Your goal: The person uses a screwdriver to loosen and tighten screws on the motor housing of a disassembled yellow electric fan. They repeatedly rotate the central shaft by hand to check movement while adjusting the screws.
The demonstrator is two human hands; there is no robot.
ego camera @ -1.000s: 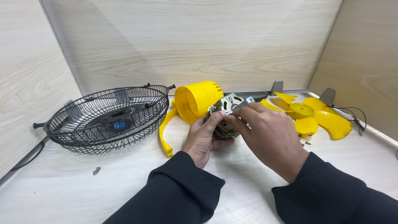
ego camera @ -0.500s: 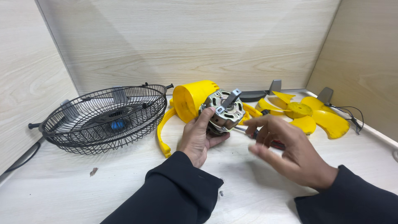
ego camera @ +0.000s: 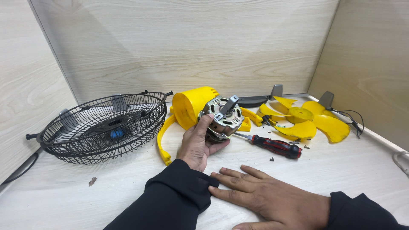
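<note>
My left hand (ego camera: 197, 144) grips a silver fan motor (ego camera: 222, 118) with a short metal bracket on top, holding it just above the table. Directly behind the motor lies a yellow motor housing (ego camera: 191, 105) on its side. My right hand (ego camera: 268, 196) rests flat on the table, palm down with fingers spread, holding nothing. A red-and-black screwdriver (ego camera: 272, 145) lies on the table to the right of the motor, apart from both hands.
A black wire fan guard (ego camera: 102, 127) stands at the left. A yellow fan blade (ego camera: 304, 121) lies at the back right with small yellow parts (ego camera: 249, 119) and a black cable (ego camera: 351, 119). A curved yellow bracket (ego camera: 162, 142) lies near my left wrist. Wooden walls enclose the table.
My right hand has left the motor, moved down toward me and laid itself flat on the table. The screwdriver now lies on the table. My left hand still holds the motor.
</note>
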